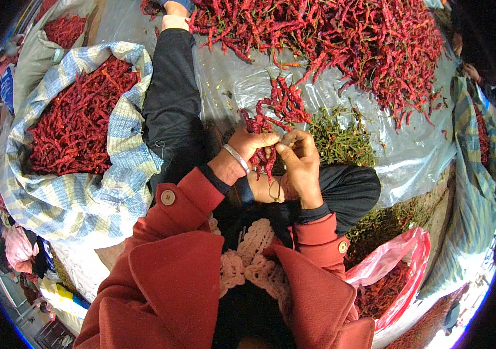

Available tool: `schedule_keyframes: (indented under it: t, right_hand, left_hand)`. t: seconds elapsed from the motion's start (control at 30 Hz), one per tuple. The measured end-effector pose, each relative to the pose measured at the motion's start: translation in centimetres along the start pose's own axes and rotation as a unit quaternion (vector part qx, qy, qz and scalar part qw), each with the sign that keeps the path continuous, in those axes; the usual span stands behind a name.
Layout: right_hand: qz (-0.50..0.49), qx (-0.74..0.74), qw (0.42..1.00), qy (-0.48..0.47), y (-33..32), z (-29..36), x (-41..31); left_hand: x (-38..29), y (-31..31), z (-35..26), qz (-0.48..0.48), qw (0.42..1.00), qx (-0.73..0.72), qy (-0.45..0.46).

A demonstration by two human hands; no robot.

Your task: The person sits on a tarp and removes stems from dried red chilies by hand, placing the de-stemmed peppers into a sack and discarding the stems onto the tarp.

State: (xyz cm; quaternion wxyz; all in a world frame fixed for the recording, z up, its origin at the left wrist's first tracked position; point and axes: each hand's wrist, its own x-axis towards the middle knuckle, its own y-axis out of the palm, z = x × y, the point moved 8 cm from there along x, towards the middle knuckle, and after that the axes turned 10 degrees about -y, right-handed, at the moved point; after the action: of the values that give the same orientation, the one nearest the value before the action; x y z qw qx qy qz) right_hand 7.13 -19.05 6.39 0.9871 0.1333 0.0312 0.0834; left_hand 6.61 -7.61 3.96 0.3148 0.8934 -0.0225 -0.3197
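Note:
My left hand, with a bangle at its wrist, holds a few dried red chillies that stick out above and below the fingers. Close against its thumb, my right hand pinches with thumb and fingertips at what looks like a chilli stem, mostly covered by the fingers. Just beyond both hands, a small cluster of red chillies lies on a clear plastic sheet. To the right of that cluster is a heap of loose green-brown chilli stems.
A large heap of red chillies covers the sheet's far side. At left stands a checked woven sack of chillies, beside my outstretched leg. A pink-rimmed plastic bag holds chillies at lower right; another woven sack stands farther right.

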Motion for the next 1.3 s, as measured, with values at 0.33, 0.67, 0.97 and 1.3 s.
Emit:
schedule_keyframes:
  t: [0.33, 0.67, 0.97, 1.3]
  right_hand:
    - [0.000, 0.424, 0.904, 0.060, -1.8, -0.1, 0.0]
    - [0.109, -0.364, 0.908, -0.175, 2.2, 6.1, 0.8]
    - [-0.035, 0.045, 0.997, 0.046, -0.9, -1.4, 0.4]
    - [0.155, -0.251, 0.946, -0.135, 1.7, 3.9, 0.9]
  left_hand:
    - [-0.5, 1.5, 0.8, 0.103, 0.993, 0.018, -0.050]
    - [-0.4, 1.5, -0.1, 0.029, 0.968, 0.229, 0.099]
    - [-1.2, 2.5, -0.6, 0.065, 0.975, 0.214, 0.004]
    - [-0.4, 1.8, 0.0, 0.070, 0.978, 0.181, 0.071]
